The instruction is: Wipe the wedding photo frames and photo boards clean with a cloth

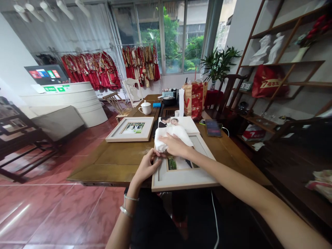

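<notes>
A pale wooden picture frame (181, 178) lies at the near edge of a brown wooden table (116, 162), holding a photo. My right hand (175, 145) presses a white cloth (171, 133) flat onto the frame's upper left part, fingers stretched over the cloth. My left hand (146, 167) grips the frame's left edge, thumb on top. A bracelet circles my left wrist.
A second framed photo (131, 129) lies to the left on the table, a loose photo print (181, 121) behind the cloth. Farther back stand a white teapot (145, 108), a red paper bag (195, 98) and a phone (213, 128). Shelves (280, 86) line the right wall; red garments (103, 69) hang behind.
</notes>
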Motion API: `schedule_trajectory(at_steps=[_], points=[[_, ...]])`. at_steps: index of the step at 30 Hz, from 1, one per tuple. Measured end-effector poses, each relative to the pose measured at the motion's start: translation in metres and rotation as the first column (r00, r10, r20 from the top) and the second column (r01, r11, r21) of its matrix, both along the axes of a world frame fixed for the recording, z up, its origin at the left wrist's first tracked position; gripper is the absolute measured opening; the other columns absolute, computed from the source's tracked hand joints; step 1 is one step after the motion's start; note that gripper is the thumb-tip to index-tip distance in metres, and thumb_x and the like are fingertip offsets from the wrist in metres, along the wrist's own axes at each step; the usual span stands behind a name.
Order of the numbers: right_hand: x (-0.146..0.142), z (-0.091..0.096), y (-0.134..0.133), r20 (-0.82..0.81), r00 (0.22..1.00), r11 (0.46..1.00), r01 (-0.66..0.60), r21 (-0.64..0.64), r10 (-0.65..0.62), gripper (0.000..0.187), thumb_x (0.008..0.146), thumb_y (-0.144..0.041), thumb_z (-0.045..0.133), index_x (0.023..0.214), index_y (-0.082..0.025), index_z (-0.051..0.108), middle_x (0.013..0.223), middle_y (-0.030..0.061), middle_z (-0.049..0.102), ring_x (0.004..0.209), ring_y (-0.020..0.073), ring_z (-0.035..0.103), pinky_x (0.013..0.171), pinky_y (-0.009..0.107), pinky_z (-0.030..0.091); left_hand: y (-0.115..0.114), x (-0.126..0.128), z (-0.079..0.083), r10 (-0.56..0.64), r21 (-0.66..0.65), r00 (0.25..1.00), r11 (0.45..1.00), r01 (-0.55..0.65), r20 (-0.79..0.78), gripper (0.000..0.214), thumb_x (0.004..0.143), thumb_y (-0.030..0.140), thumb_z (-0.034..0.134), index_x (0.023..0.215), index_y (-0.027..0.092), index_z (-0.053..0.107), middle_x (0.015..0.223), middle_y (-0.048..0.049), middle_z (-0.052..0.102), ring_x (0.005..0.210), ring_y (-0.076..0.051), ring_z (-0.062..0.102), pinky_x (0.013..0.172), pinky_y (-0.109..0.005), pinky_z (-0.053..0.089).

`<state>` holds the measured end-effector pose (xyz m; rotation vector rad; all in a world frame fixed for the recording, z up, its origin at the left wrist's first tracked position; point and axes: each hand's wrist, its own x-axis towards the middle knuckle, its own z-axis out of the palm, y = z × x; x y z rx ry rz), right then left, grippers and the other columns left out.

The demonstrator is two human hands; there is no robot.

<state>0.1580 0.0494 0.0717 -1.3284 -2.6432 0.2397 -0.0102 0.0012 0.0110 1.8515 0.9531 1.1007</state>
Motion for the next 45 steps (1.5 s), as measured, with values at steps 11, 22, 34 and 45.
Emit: schedule_trajectory(at_steps=[11, 22, 34, 45], points=[[0.049, 0.002, -0.051, 0.075, 0.994, 0.995, -0.069, -0.077, 0.075, 0.063, 0.070, 0.003, 0.039, 0.129, -0.014, 0.053, 0.132, 0.0122, 0.056, 0.133, 0.0308, 0.036, 0.104, 0.046, 0.033, 0.000, 0.000, 0.002, -0.012, 0.054, 0.999, 0.998, 0.014, -0.037, 0.007, 0.086, 0.025, 0.053, 0.088, 0.019, 0.049, 0.102, -0.0074, 0.064, 0.101, -0.021, 0.059, 0.087, -0.031, 0.043], [0.036, -0.006, -0.127, -0.075, 0.902, 0.901, -0.429, -0.066, 0.424, 0.082, 0.062, 0.002, 0.043, 0.142, -0.011, 0.034, 0.148, 0.0101, 0.036, 0.140, 0.0218, 0.019, 0.114, 0.044, 0.016, 0.002, -0.002, -0.002, 0.001, 0.035, 0.997, 0.999, -0.003, 0.074, 0.014, 0.085, 0.021, 0.054, 0.098, 0.019, 0.052, 0.106, -0.0075, 0.058, 0.109, -0.023, 0.054, 0.095, -0.036, 0.042], [0.125, -0.007, -0.089, 0.096, 0.992, 0.995, 0.090, -0.053, -0.084, 0.083, 0.058, 0.007, 0.036, 0.135, -0.020, 0.047, 0.142, 0.0021, 0.045, 0.136, 0.0214, 0.030, 0.113, 0.047, 0.022, 0.001, -0.002, 0.000, 0.027, 0.044, 0.999, 0.999, -0.026, -0.029, 0.021, 0.081, 0.017, 0.056, 0.100, 0.020, 0.051, 0.114, -0.0082, 0.057, 0.119, -0.024, 0.049, 0.091, -0.033, 0.043], [0.112, -0.027, -0.023, 0.052, 0.992, 0.988, 0.109, 0.112, -0.116, 0.084, 0.057, 0.006, 0.038, 0.138, -0.015, 0.043, 0.144, 0.0058, 0.042, 0.139, 0.0229, 0.023, 0.114, 0.050, 0.014, 0.001, -0.002, 0.001, 0.037, 0.033, 0.998, 0.999, -0.035, -0.047, 0.023, 0.081, 0.017, 0.054, 0.102, 0.021, 0.050, 0.114, -0.0082, 0.058, 0.118, -0.024, 0.050, 0.086, -0.031, 0.045]])
